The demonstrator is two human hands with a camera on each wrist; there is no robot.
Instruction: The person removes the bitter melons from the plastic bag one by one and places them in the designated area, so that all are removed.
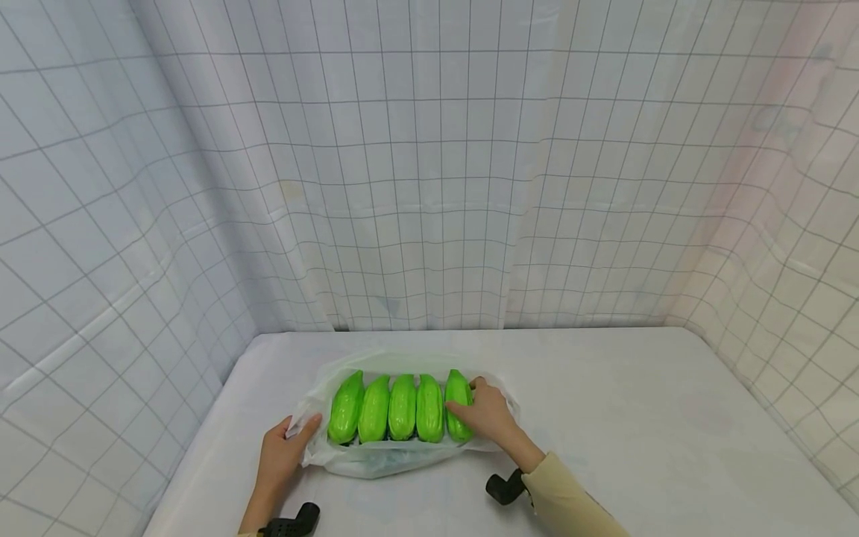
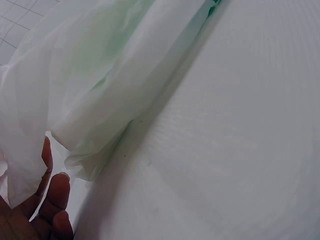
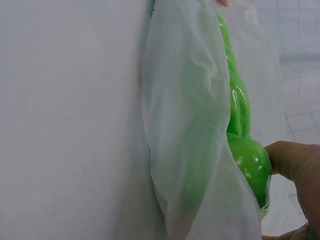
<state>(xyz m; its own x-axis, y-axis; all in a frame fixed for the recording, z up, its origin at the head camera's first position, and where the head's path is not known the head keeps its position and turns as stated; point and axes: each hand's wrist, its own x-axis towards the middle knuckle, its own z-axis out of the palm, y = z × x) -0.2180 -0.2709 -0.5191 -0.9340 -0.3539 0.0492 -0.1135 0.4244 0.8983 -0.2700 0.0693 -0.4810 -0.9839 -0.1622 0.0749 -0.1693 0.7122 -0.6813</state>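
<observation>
Several shiny green, long ridged fruits or vegetables [image 1: 403, 409] lie side by side inside a translucent white plastic bag [image 1: 376, 466], tapered ends pointing away from me. My right hand [image 1: 495, 415] grips the rightmost green piece [image 1: 458, 399], thumb on its near left and fingers on its far right. The right wrist view shows the thumb of that hand [image 3: 295, 160] against the glossy green end [image 3: 252, 167], with the bag's wall in front. At the left end of the bag, my left hand [image 1: 280, 453] pinches the plastic edge; its fingers [image 2: 59, 192] show beside the film.
A white-covered table [image 1: 624, 418] bears the bag. White grid-patterned curtains [image 1: 429, 186] hang behind the table and on both sides. Black wrist-worn devices [image 1: 506, 488] sit at both wrists.
</observation>
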